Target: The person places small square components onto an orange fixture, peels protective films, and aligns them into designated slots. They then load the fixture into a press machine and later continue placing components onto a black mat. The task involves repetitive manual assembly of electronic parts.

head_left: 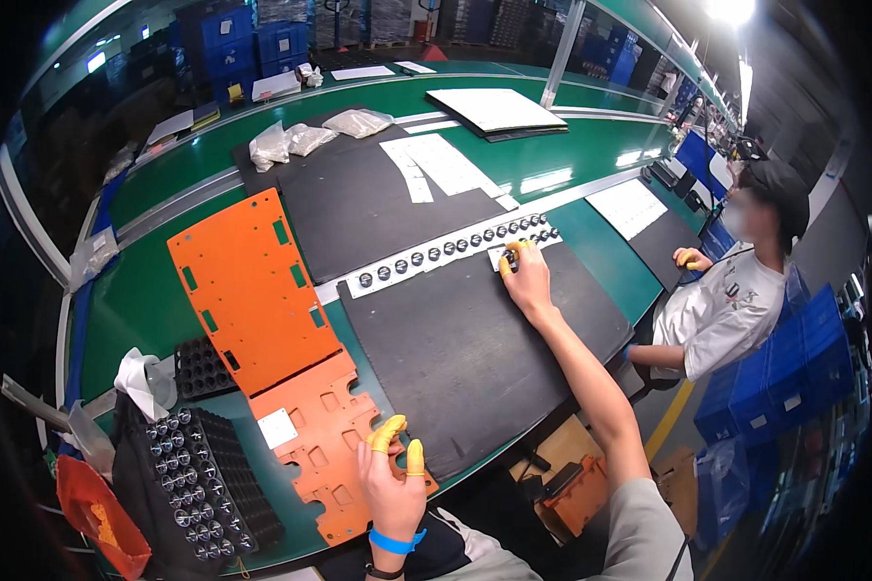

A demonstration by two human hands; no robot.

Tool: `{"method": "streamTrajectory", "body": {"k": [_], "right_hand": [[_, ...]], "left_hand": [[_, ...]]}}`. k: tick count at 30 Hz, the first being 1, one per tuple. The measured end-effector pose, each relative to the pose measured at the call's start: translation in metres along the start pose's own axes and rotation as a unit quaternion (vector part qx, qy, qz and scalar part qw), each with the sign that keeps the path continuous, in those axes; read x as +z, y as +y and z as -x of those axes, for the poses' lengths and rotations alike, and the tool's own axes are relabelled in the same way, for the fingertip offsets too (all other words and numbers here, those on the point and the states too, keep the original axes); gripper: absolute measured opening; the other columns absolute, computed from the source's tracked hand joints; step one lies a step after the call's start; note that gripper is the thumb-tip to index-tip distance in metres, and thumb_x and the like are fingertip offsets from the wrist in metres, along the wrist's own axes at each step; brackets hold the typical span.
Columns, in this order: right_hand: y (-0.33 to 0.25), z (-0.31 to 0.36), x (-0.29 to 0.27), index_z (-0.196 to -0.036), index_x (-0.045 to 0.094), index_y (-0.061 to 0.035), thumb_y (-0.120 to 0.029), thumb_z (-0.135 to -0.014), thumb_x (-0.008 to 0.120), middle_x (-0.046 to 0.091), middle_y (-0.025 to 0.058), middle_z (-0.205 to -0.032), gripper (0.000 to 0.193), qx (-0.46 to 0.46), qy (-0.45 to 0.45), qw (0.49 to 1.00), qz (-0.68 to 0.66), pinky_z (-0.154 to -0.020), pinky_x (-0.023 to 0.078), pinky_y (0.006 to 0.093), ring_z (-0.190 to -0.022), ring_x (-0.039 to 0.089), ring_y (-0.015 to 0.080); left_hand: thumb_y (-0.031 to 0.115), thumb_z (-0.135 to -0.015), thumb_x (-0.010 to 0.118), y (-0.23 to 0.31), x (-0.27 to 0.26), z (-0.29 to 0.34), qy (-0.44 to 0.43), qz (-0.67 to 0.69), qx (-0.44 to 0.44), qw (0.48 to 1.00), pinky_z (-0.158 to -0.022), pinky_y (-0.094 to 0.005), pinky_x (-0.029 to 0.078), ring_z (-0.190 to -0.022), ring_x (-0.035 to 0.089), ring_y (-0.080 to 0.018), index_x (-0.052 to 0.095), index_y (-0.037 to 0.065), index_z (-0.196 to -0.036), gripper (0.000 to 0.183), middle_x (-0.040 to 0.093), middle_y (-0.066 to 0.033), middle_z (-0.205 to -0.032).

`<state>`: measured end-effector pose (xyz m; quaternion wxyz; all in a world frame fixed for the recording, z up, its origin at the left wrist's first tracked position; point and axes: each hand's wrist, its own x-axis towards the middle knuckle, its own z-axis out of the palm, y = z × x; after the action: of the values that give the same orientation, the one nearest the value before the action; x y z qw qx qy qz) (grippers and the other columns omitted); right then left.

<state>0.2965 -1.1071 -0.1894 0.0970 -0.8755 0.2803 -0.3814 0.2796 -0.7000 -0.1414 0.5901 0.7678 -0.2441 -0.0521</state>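
Observation:
My right hand (524, 276) reaches far forward over the black mat (475, 339), its yellow-capped fingertips pinching a small round black part at the white strip (455, 247) that carries a row of such parts. My left hand (394, 474), also with yellow finger cots and a blue wristband, rests near the lower edge of the orange perforated plate (329, 426) and holds nothing. A larger orange plate (247, 290) lies behind it.
A black tray of small round parts (199, 484) sits at the lower left, with a second black tray (202, 366) behind it. Plastic bags (305, 136) and white sheets (494, 107) lie farther back. Another person (736, 300) sits at the right, beside blue crates (785, 378).

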Motion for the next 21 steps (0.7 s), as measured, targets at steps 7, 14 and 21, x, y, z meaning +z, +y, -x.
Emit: {"method": "streamTrajectory", "body": {"k": [7, 14, 21], "right_hand": [[0.004, -0.004, 0.003, -0.108, 0.065, -0.0006, -0.011, -0.083, 0.073, 0.063, 0.0145, -0.102, 0.028, 0.036, 0.001, 0.999, 0.023, -0.088, 0.051, 0.0432, -0.099, 0.061, 0.0323], [0.019, -0.009, 0.005, -0.106, 0.067, -0.0011, -0.012, -0.082, 0.074, 0.062, 0.0143, -0.104, 0.027, 0.013, 0.015, 0.998, 0.061, -0.088, 0.051, 0.0428, -0.104, 0.059, 0.0327], [0.019, -0.012, 0.008, -0.105, 0.069, -0.0016, -0.012, -0.081, 0.075, 0.061, 0.0139, -0.105, 0.026, 0.001, 0.02, 0.998, 0.067, -0.087, 0.051, 0.0422, -0.103, 0.058, 0.0326]], "left_hand": [[0.008, -0.088, 0.072, -0.001, -0.004, 0.0, -0.014, 0.013, 0.004, 1.0, -0.078, -0.0332, 0.049, -0.087, 0.056, -0.0238, 0.067, 0.002, -0.117, 0.03, 0.061, -0.0111, -0.097], [0.007, -0.087, 0.072, 0.0, -0.006, -0.001, -0.027, 0.028, -0.006, 0.999, -0.079, -0.0329, 0.049, -0.087, 0.056, -0.0231, 0.069, 0.002, -0.116, 0.03, 0.06, -0.0108, -0.096], [0.005, -0.087, 0.071, 0.0, -0.009, -0.002, -0.032, 0.054, -0.016, 0.998, -0.08, -0.0327, 0.049, -0.088, 0.057, -0.0228, 0.069, 0.003, -0.116, 0.03, 0.062, -0.0109, -0.099]]}}
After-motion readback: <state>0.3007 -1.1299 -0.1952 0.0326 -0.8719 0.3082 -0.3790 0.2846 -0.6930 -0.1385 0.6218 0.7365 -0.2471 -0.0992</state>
